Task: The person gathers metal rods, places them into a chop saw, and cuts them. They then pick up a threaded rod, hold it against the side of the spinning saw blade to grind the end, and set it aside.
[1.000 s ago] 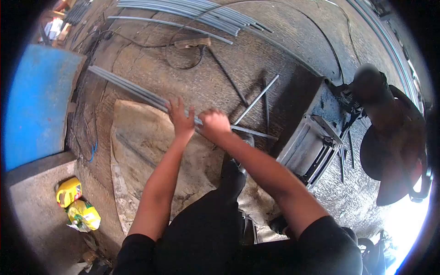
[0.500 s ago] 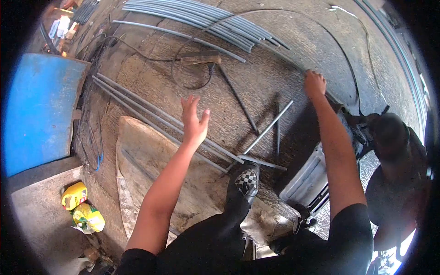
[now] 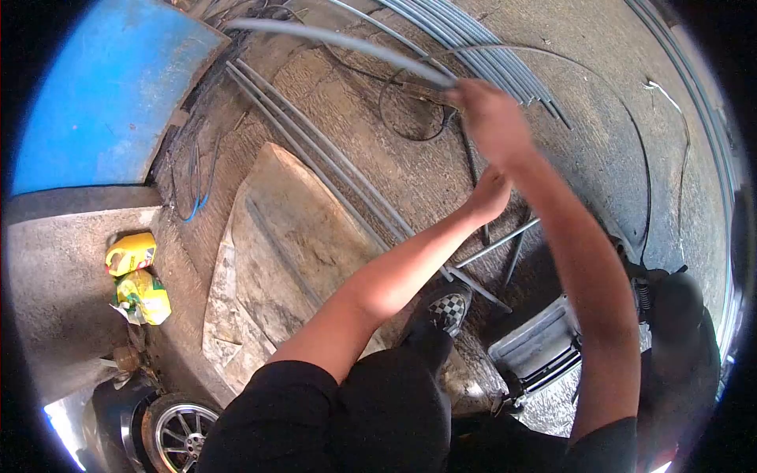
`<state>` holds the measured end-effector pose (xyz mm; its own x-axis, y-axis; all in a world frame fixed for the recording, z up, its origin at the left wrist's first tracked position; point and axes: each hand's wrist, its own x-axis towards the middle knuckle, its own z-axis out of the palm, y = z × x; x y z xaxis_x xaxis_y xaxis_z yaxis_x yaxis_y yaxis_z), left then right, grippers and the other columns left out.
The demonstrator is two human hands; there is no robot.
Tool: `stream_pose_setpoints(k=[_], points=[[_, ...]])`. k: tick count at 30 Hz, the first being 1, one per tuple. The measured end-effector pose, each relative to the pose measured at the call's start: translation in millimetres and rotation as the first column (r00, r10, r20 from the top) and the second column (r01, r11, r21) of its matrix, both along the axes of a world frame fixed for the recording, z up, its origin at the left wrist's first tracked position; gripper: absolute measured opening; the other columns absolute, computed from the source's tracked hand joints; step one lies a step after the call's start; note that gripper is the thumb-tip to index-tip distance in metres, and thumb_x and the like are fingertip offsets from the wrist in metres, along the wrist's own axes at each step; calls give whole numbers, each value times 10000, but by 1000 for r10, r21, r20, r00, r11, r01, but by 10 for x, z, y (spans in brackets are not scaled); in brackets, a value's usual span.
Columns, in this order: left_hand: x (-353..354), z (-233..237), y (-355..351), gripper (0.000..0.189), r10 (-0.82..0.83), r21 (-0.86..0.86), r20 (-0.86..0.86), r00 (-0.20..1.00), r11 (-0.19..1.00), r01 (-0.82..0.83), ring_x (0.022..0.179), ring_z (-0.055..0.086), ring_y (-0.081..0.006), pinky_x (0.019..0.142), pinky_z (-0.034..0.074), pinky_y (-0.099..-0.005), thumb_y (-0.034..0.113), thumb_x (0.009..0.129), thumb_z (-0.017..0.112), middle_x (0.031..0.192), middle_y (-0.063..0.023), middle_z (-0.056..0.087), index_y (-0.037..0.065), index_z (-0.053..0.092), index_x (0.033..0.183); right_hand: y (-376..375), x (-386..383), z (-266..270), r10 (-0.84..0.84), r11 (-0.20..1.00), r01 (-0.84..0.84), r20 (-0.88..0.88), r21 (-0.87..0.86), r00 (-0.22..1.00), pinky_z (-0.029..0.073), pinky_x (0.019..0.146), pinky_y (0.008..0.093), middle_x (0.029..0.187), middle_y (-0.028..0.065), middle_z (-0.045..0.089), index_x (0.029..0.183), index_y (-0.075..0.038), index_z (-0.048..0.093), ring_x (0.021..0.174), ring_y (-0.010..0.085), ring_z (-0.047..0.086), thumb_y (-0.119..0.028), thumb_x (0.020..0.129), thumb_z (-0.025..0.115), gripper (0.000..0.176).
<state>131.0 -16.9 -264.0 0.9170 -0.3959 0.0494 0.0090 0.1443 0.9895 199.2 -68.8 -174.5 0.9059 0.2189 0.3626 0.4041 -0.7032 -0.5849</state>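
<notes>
My right hand (image 3: 493, 122) is closed around a long grey metal pipe (image 3: 339, 35), raised above the floor and slanting toward the upper left. The pipe is slightly blurred. Just below that wrist, my left hand (image 3: 492, 195) is closed in a fist; what lies inside it is hidden. Beneath my hands, short pipe pieces (image 3: 498, 241) cross dark bars on the floor. Several long pipes (image 3: 315, 150) lie to the left, beside a stained sheet (image 3: 296, 213). My checkered shoe (image 3: 449, 310) stands near their lower ends.
A bundle of grey pipes (image 3: 465, 47) lies at the top, with a black cable (image 3: 623, 110) curving past it. A blue panel (image 3: 110, 94), a yellow jug (image 3: 132, 253) and a car wheel (image 3: 181, 433) are on the left. A metal housing (image 3: 536, 339) stands lower right.
My right hand has moved left and up, bringing a pipe across the top. My left hand has moved right beside it and gone from open to closed. The view has shifted.
</notes>
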Motion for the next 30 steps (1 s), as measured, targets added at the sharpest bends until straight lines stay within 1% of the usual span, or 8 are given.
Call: stream_pose_setpoints(k=[6,11,17,21,22,23,25,30], points=[[66,-135,70,400,541,-237,-137,830,796,-557,957,568,-206,902,448,-379,421,1013,349,992,-122,595,48,491,1025,857,-101,321,305,904,-301,35,304,952,513,765,451,950,186,643,972,-51,639,905,359,631,-157,855,591,165],[512,287,1176,366,774,-156,-437,459,437,-886,560,530,-170,532,474,-306,409,1010,352,629,-38,453,95,416,832,-250,-779,-123,-70,940,-81,-419,-332,905,451,859,509,1022,181,641,1046,-39,617,976,403,595,-433,885,558,430],[835,-41,2324,313,822,12,-504,266,315,-949,535,420,-146,466,409,-303,371,1015,357,700,-35,449,89,412,890,-520,-1574,-1236,158,973,-218,-481,-71,862,412,955,509,1147,190,594,1171,-85,594,1055,389,558,-387,871,584,426],[1091,-640,2883,355,909,166,-384,161,240,-956,707,519,-208,571,467,-347,382,998,408,932,-94,520,57,423,1140,-126,-1620,-1144,-174,962,102,-281,-253,944,451,913,460,1149,178,594,1152,-100,599,1037,378,567,-272,854,603,345],[1174,-747,2962,425,944,187,-327,45,112,-976,845,583,-257,674,514,-392,383,993,422,1067,-131,552,52,409,1258,-79,-1669,-1311,119,991,-130,-404,1,907,463,887,451,1109,174,607,1125,-97,603,1016,375,577,-232,839,603,316],[1178,-753,2976,425,943,193,-329,55,125,-973,845,583,-257,674,514,-392,383,993,422,1067,-131,552,52,409,1258,-50,-1669,-1412,412,908,-317,-439,275,799,475,860,442,1069,170,620,1097,-94,606,994,371,586,-192,824,604,290],[1038,-701,2942,601,716,644,638,284,-294,-706,1304,361,-381,1030,344,-537,414,985,419,1435,-204,343,94,239,1461,-82,-1356,-1354,276,958,-197,-485,208,830,481,839,454,1026,173,631,1067,-83,608,967,379,598,-175,818,592,266],[885,-795,2685,662,557,910,415,720,-265,-319,1438,-39,-369,1138,12,-559,469,983,376,1557,-196,16,160,124,1512,-691,-85,-1371,-227,973,224,-447,-60,865,502,771,490,896,195,646,1000,-64,620,834,413,625,-162,800,582,226]])
